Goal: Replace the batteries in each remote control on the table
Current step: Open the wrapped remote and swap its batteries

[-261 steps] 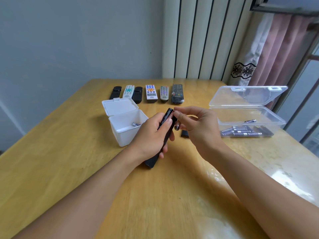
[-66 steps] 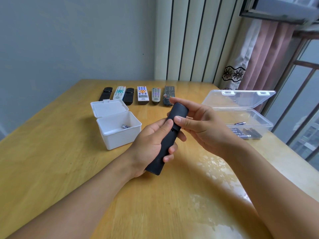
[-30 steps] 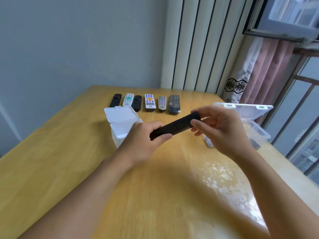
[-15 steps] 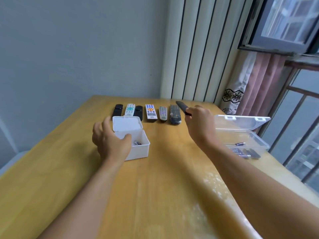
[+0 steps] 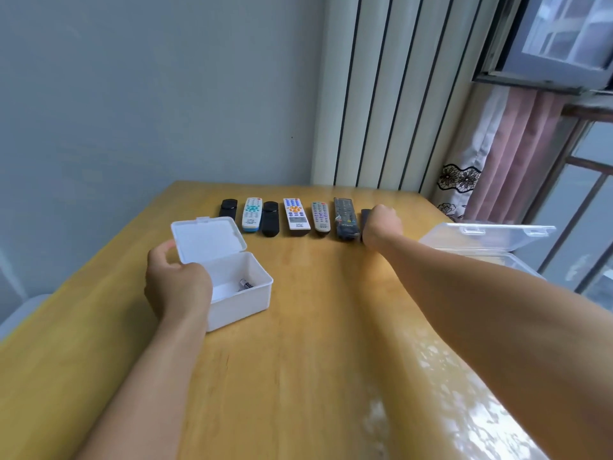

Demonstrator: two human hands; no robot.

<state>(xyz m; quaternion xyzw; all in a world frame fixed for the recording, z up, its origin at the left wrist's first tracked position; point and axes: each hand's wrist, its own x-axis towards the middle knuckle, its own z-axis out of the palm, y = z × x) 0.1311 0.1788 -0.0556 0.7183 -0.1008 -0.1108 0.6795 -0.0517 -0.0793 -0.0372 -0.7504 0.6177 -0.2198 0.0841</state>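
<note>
**Kid 1:** Hands first! What is the left hand point(image 5: 177, 287) doing?

**Kid 2:** It hangs over the near left corner of the white box point(image 5: 245, 302). Its fingers are loosely bent and hold nothing. I cannot tell if it touches the box.

**Kid 1:** What is in the box?

**Kid 2:** One little battery point(image 5: 245, 284) lies at the bottom. The box lid point(image 5: 208, 239) is flipped up and back.

**Kid 1:** And behind the box?

**Kid 2:** Remotes lie in a row at the far end of the wooden table point(image 5: 298, 376). From the left: a small black remote point(image 5: 228, 208), a white remote with teal buttons point(image 5: 252, 214), a black remote point(image 5: 270, 219), a white remote with blue and orange buttons point(image 5: 296, 214), a grey remote point(image 5: 320, 217) and a long dark remote point(image 5: 345, 219).

**Kid 1:** Where is the right hand point(image 5: 382, 225)?

**Kid 2:** It reaches out to the right end of the row. It is on a dark remote point(image 5: 365, 214) that sits just beside the long dark one. Only the far tip of that remote peeks out past the hand.

**Kid 1:** Is it gripping it?

**Kid 2:** I see just the back of the hand, so I cannot tell.

**Kid 1:** What is on the far right?

**Kid 2:** A clear plastic box point(image 5: 517, 260) with its lid point(image 5: 487, 235) open. The arm hides part of it.
</note>
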